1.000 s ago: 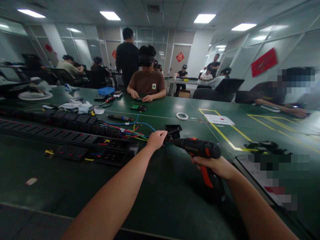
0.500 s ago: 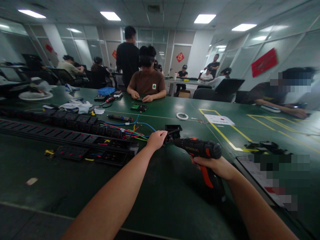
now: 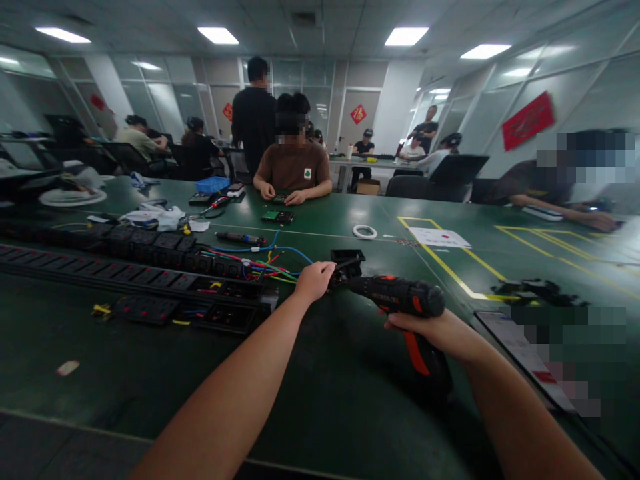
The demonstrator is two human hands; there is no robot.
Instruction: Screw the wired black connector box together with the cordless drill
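My left hand point(image 3: 315, 281) is closed on a small black plastic housing point(image 3: 349, 264), which has a square open frame at its far end. My right hand point(image 3: 425, 327) grips a black and orange cordless drill point(image 3: 397, 295) by its handle. The drill's nose points left and meets the near side of the housing; its tip is hidden against the dark part. Blue, red, green and yellow wires point(image 3: 273, 267) run from the left up to the housing. They come from a row of black socket modules point(image 3: 170, 250) lying beside a long black power strip point(image 3: 100, 267).
A screwdriver-like tool point(image 3: 240, 238) lies behind the wires. Further back are a white ring point(image 3: 365, 232), a green circuit board point(image 3: 278, 217) and a blue basket point(image 3: 213, 183). Black parts point(image 3: 540, 292) lie at right. A co-worker point(image 3: 294, 167) sits across the green table point(image 3: 320, 387).
Almost nothing differs. The drill stays at the housing, its body shifted very slightly, and my left hand keeps its hold. The view has tilted a little.
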